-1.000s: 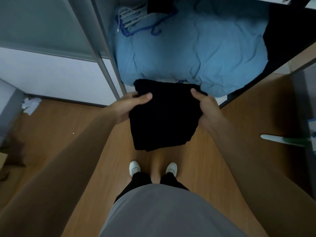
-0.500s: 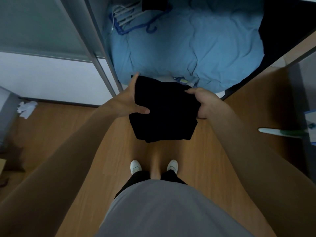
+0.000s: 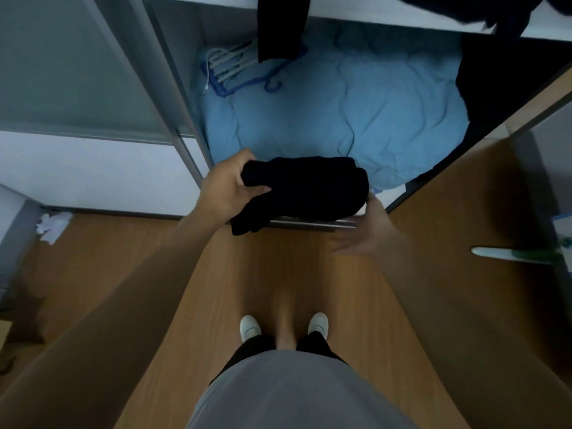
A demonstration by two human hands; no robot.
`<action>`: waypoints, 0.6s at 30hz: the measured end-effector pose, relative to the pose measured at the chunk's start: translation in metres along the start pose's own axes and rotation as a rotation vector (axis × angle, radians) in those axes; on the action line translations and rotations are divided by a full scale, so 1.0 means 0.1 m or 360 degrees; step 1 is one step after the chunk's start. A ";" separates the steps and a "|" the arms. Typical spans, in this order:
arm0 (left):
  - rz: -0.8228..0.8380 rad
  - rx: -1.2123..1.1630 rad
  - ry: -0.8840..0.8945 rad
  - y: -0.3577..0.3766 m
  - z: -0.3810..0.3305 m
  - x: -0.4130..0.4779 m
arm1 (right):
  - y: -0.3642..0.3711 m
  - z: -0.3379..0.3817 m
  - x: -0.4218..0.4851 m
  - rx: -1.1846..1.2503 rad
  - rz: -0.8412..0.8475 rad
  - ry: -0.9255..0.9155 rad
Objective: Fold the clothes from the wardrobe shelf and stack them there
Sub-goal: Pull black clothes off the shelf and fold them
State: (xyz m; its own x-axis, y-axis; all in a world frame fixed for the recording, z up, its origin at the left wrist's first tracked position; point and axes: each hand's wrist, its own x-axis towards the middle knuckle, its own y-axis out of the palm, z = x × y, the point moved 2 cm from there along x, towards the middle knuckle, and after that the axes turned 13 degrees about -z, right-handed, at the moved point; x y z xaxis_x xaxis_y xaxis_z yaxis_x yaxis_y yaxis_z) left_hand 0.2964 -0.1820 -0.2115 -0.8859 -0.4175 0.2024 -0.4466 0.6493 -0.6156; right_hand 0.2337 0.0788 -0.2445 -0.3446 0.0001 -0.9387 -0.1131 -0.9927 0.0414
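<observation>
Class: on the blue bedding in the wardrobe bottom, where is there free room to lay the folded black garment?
Free: the blue bedding between the hangers at back left and the dark clothes at right. Crowded: both those sides. Left hand grips the folded black garment; right hand is open beneath.

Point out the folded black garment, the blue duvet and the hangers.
folded black garment (image 3: 306,188): head view, middle of the dark bundle.
blue duvet (image 3: 356,119): head view, middle of its rumpled top.
hangers (image 3: 230,65): head view, the white bunch lying on the duvet's left.
</observation>
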 end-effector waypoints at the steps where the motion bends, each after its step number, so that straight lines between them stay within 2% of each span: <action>1: -0.0021 -0.0050 0.0016 -0.06 -0.04 0.05 | 0.05 -0.09 -0.01 0.0111 0.0166 0.0202; 3: -0.0002 -0.0140 0.0069 -0.20 -0.11 0.15 | 0.20 -0.11 -0.06 0.0349 0.0457 0.0345; 5: 0.0094 -0.0232 0.0154 -0.36 -0.17 0.23 | 0.35 0.14 -0.13 0.0468 0.0597 0.0088; 7: 0.0200 -0.0330 0.0187 -0.51 -0.20 0.29 | 0.50 0.48 -0.31 0.0379 0.0606 -0.0266; 9: 0.0242 -0.0435 0.0179 -0.67 -0.22 0.33 | 0.67 0.72 -0.54 0.0062 0.0534 -0.0511; 11: 0.0235 -0.0593 0.0138 -0.83 -0.19 0.34 | 0.83 0.84 -0.65 -0.0143 0.0320 -0.0687; 13: 0.0205 -0.0823 0.0043 -0.95 -0.16 0.37 | 0.95 0.85 -0.67 -0.0092 0.0252 -0.0729; 15: 0.0071 -0.1253 -0.0197 -1.05 -0.07 0.44 | 1.06 0.87 -0.71 -0.0030 0.0326 -0.0801; 17: 0.0009 -0.1773 -0.0721 -1.11 0.10 0.50 | 1.13 0.86 -0.88 0.0002 0.0425 -0.0867; 18: 0.0112 -0.1921 -0.1007 -1.10 0.18 0.53 | 1.16 0.89 -0.94 0.0001 0.0479 -0.0889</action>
State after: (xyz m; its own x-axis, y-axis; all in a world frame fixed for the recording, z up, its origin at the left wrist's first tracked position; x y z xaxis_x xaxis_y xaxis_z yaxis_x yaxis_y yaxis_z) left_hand 0.3013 -0.2871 -0.1471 -0.8483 -0.3664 -0.3823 -0.5232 0.6914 0.4983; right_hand 0.1700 -0.0254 -0.1209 -0.7956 -0.2157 -0.5661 0.0636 -0.9590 0.2760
